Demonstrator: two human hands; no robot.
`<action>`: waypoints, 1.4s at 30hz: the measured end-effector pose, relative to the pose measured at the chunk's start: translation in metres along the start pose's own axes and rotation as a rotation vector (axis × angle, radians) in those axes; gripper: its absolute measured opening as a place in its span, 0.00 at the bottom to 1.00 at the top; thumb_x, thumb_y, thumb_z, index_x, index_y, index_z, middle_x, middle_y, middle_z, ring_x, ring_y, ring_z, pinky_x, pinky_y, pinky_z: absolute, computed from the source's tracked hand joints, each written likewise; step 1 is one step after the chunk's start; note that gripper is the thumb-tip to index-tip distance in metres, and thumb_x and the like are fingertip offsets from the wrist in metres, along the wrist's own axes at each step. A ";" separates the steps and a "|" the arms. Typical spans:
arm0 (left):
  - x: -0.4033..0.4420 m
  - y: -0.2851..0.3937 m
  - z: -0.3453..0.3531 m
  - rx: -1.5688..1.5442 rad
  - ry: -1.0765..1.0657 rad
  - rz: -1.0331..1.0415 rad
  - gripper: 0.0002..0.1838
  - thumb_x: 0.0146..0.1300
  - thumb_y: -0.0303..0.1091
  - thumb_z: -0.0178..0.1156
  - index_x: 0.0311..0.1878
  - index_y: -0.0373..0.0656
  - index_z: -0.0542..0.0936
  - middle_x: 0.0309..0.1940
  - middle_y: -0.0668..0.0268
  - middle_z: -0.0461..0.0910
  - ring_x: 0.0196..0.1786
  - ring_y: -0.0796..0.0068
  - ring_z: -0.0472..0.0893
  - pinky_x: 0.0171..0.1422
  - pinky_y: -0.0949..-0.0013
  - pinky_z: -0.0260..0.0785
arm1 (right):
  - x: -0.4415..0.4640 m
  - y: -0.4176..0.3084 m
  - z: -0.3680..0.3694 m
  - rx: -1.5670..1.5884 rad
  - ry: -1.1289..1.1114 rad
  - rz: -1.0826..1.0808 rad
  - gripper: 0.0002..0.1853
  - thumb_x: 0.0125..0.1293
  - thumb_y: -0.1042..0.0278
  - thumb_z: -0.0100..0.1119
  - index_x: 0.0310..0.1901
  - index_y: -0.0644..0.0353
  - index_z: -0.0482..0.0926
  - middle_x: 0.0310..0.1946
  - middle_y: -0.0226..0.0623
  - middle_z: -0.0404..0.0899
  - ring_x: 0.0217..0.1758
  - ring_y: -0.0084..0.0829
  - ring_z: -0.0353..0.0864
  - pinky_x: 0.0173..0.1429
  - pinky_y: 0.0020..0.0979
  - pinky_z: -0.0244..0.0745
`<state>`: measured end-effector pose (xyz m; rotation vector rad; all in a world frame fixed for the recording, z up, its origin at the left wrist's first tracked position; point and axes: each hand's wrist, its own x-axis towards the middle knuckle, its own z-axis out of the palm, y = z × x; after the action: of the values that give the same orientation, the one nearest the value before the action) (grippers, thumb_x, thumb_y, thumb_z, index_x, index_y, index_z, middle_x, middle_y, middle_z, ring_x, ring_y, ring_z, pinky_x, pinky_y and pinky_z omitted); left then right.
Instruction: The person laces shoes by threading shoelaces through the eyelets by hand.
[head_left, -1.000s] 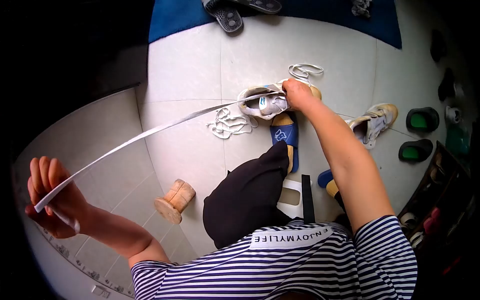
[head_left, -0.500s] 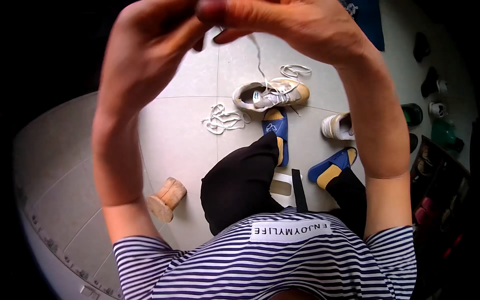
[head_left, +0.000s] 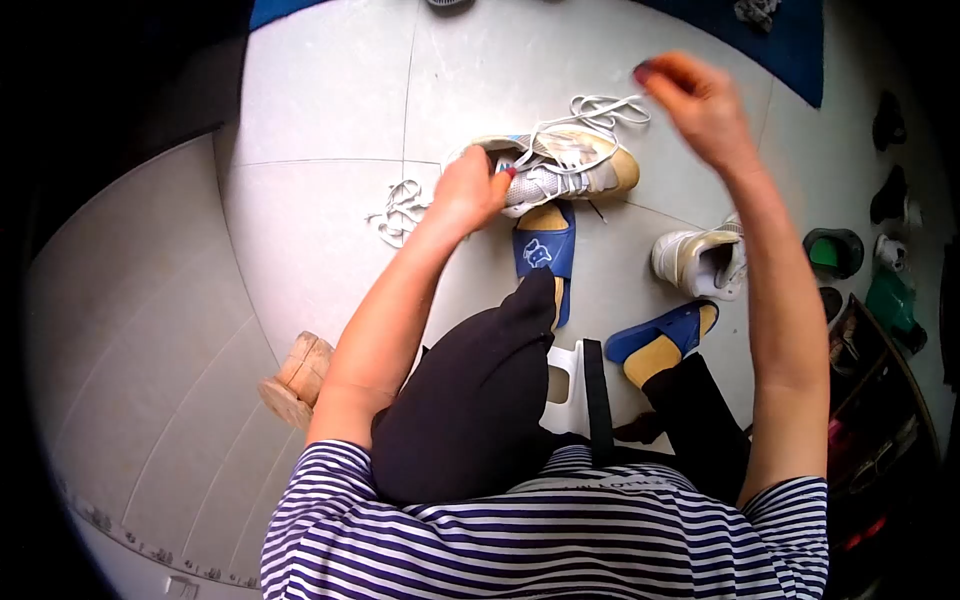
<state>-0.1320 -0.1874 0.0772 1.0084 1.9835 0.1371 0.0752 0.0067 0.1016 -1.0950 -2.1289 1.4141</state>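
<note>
My left hand [head_left: 472,192] is closed on the opening and tongue of a white and tan sneaker [head_left: 600,168], which lies on the tiled floor with its toe to the right. A white shoelace [head_left: 543,126] runs from the sneaker and loops over its toe side. My right hand [head_left: 700,108] is raised beyond the toe, close to the lace loop, its fingers pinched together and slightly blurred. I cannot make out whether lace is between them. Another loose white shoelace [head_left: 398,208] lies bunched left of my left hand.
A second white sneaker [head_left: 688,262] stands at the right. Blue slippers [head_left: 655,335] are on my feet. A wooden stool-like block [head_left: 300,375] lies at the left. Several shoes and a rack [head_left: 880,400] line the right side. A blue mat [head_left: 785,50] is at the far edge.
My hands were together, raised high, with a lace running up toward them. They have parted: the left has come down onto the sneaker, the right has moved out to the right. The lace hangs lower.
</note>
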 end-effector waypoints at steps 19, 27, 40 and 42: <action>0.013 -0.026 0.051 -0.699 -0.022 0.104 0.19 0.48 0.17 0.60 0.46 0.40 0.73 0.38 0.68 0.75 0.41 0.80 0.74 0.47 0.76 0.68 | -0.052 0.041 0.132 -0.051 -0.271 0.254 0.08 0.61 0.67 0.60 0.34 0.63 0.78 0.23 0.39 0.78 0.26 0.30 0.76 0.33 0.31 0.70; 0.016 -0.029 0.055 -0.765 -0.045 0.081 0.19 0.48 0.17 0.61 0.46 0.40 0.73 0.39 0.68 0.76 0.42 0.80 0.75 0.47 0.76 0.69 | -0.045 0.050 0.129 -0.011 -0.395 0.235 0.07 0.62 0.68 0.59 0.34 0.64 0.78 0.23 0.39 0.77 0.26 0.28 0.74 0.34 0.29 0.69; 0.016 -0.022 0.052 -0.642 0.020 0.095 0.17 0.48 0.23 0.67 0.44 0.40 0.76 0.39 0.67 0.78 0.42 0.78 0.76 0.48 0.75 0.69 | -0.047 0.047 0.124 -0.107 -0.381 -0.082 0.06 0.59 0.71 0.59 0.37 0.61 0.79 0.29 0.42 0.79 0.32 0.39 0.78 0.40 0.34 0.73; 0.015 -0.021 0.052 -0.646 0.013 0.084 0.17 0.48 0.23 0.67 0.44 0.40 0.76 0.39 0.67 0.78 0.42 0.79 0.76 0.47 0.75 0.69 | -0.049 0.041 0.122 -0.180 -0.325 -0.128 0.08 0.57 0.74 0.59 0.39 0.60 0.79 0.31 0.42 0.80 0.35 0.44 0.79 0.42 0.37 0.73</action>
<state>-0.1103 -0.2049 0.0264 0.6605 1.7250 0.7766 0.0422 -0.0977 0.0177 -0.8134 -2.5469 1.4434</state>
